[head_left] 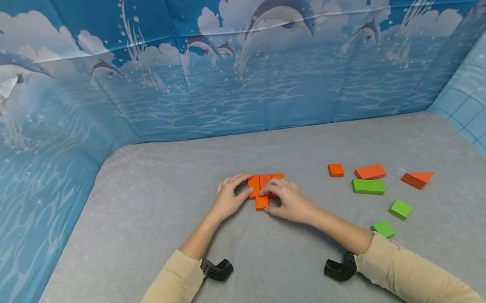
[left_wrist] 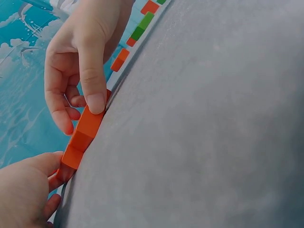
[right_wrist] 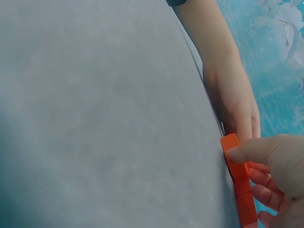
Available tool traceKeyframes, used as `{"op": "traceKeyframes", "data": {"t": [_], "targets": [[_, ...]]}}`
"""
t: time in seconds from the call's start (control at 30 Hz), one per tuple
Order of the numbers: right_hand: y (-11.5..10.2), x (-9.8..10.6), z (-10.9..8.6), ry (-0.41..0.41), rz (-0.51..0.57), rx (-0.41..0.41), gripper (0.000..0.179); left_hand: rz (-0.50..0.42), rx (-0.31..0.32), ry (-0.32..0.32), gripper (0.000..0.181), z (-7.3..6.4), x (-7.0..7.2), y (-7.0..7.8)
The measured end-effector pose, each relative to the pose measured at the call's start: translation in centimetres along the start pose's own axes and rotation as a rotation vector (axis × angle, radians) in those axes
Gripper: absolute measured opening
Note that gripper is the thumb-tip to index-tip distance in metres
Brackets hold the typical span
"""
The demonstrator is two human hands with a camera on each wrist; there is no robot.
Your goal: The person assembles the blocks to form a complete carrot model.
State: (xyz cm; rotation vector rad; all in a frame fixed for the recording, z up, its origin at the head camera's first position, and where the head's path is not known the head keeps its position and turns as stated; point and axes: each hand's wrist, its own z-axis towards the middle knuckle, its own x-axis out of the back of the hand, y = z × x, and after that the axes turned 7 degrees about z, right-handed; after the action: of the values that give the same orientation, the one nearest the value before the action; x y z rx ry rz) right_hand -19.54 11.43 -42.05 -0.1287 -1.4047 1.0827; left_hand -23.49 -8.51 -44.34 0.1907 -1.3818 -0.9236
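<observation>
Several orange blocks lie close together in the middle of the table. At the left of this group, my left hand (head_left: 229, 198) holds the left orange block (head_left: 253, 184), index finger at its far end and thumb along its near side. My right hand (head_left: 292, 201) pinches the front orange block (head_left: 262, 203), which juts toward me from the group. In the right wrist view, the thumb lies flat against that orange block (right_wrist: 230, 141). Another orange block (head_left: 265, 179) sits beside the left one, and the right hand partly hides the blocks behind it.
On the grey table (head_left: 161, 180), to the right, lie a small orange block (head_left: 336, 170), a longer orange block (head_left: 370, 172), a long green block (head_left: 368, 186), an orange triangular block (head_left: 417, 179) and two green blocks, one (head_left: 400, 209) farther from the right sleeve (head_left: 408, 267).
</observation>
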Motion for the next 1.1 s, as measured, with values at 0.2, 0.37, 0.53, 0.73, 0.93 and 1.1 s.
{"op": "traceKeyframes", "data": {"t": [0.2,0.37,0.53,0.73,0.93,1.1], "targets": [[0.1,-0.2,0.0,0.025,-0.024,0.02,0.03,-0.001,0.004,-0.001,0.038,0.0,0.0,0.0],[0.0,-0.2,0.0,0.031,-0.03,0.021,0.03,0.001,0.006,-0.002,0.038,0.0,0.0,0.0],[0.1,-0.2,0.0,0.032,-0.018,0.019,0.031,-0.005,-0.003,0.003,0.038,0.0,0.0,0.1],[0.2,1.2,0.1,0.07,0.052,0.059,0.034,-0.018,0.004,-0.003,0.038,-0.1,0.0,0.0],[1.9,4.7,-0.5,0.129,0.115,0.037,0.033,-0.028,-0.007,0.0,0.038,-0.1,0.0,-0.1],[4.4,7.6,-1.9,0.117,0.099,-0.032,0.037,-0.027,-0.016,-0.004,0.039,-0.1,0.0,-0.1]]}}
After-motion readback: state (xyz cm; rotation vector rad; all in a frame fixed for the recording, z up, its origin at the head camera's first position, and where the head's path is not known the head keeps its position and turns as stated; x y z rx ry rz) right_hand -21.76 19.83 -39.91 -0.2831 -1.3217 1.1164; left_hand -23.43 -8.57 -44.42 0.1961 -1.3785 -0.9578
